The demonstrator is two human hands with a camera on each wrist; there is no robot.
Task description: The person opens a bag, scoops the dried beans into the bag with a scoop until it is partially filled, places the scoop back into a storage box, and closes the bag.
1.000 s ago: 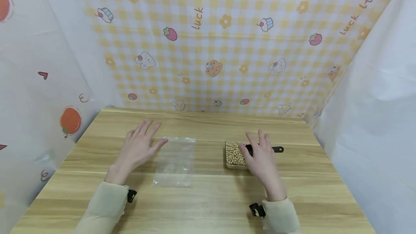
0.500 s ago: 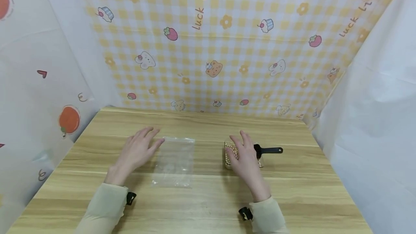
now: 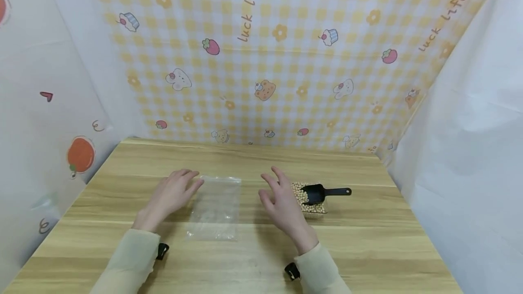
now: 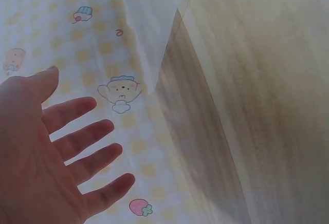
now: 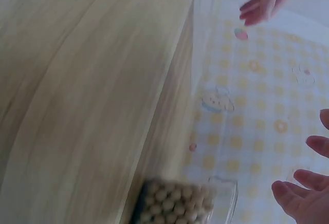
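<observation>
A clear zip bag (image 3: 215, 210) lies flat on the wooden table, its zip edge toward the back. My left hand (image 3: 169, 196) hovers at the bag's left side with fingers spread, and the left wrist view shows the palm (image 4: 36, 162) holding nothing. Between the bag and a clear box of soybeans (image 3: 315, 209), my right hand (image 3: 283, 208) is held above the table, fingers apart and bare. It overlaps the box's left end in the head view. A black scoop (image 3: 314, 193) rests on the beans, handle pointing right. Soybeans (image 5: 175, 203) also show low in the right wrist view.
The wooden table (image 3: 253, 262) reaches back to a yellow checked cloth (image 3: 245, 67) with cartoon prints. White sheets hang at the left (image 3: 37, 126) and right (image 3: 461, 149). A black wrist mount (image 3: 292, 271) sits at the right cuff.
My right hand has moved left from over the scoop and soybean box toward the bag, uncovering the scoop. The left hand stays near the bag's left edge, its fingers slightly lower.
</observation>
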